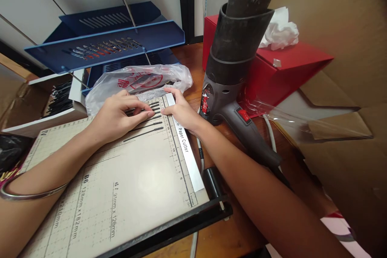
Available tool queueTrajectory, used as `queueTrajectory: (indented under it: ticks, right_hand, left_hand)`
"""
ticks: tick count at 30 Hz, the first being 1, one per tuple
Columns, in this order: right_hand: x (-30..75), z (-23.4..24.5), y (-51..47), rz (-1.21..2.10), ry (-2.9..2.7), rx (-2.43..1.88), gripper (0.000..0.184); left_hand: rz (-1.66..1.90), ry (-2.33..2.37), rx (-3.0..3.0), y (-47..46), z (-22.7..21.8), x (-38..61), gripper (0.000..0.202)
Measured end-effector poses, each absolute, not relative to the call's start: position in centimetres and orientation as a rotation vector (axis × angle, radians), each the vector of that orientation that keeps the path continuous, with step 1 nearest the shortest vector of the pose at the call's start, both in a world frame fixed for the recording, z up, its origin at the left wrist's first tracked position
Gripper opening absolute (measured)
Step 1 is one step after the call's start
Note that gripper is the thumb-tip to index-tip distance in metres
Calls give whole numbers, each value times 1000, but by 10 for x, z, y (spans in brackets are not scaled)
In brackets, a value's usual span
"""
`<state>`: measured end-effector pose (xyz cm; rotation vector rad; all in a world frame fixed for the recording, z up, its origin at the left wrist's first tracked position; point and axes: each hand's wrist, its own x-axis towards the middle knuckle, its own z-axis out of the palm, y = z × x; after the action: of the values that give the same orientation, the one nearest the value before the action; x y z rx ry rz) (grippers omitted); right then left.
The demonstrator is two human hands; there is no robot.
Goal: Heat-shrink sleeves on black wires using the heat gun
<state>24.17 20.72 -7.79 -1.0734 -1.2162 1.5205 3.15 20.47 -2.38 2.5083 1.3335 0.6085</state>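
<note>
A cream paper cutter board (145, 173), printed with grid lines and sizes, lies in front of me. Several thin black strips (143, 133), like short wires or tubing, lie roughly parallel near its far right edge. My left hand (116, 115) bends over them, thumb and fingertips pinched together at one strip's end. My right hand (181, 113) rests across the cutter's metal edge strip (189, 161), thumb and forefinger apart, with the thumb tip beside the strips' ends. Its other fingers are hidden beyond the edge.
A dark heat gun (223, 88) stands nozzle-up on the right, before a red box (290, 68). Behind the cutter are a clear plastic bag (105, 84) and a blue tiered rack (105, 44). A white box (57, 119) holding black pieces sits left; cardboard (347, 48) borders the right.
</note>
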Motion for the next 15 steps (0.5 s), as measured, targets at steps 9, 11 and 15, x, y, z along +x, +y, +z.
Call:
queueTrajectory:
  ticks: [9, 11, 15]
  right_hand:
    - [243, -78, 207, 1532, -1200, -1048, 78]
    - [243, -78, 207, 1526, -1202, -1038, 78]
    - [242, -77, 206, 1520, -1203, -1045, 79]
  left_hand:
    - [606, 1341, 2518, 205, -26, 31, 29]
    - [605, 1341, 2521, 205, -25, 31, 30]
    - [617, 1330, 2531, 206, -25, 30, 30]
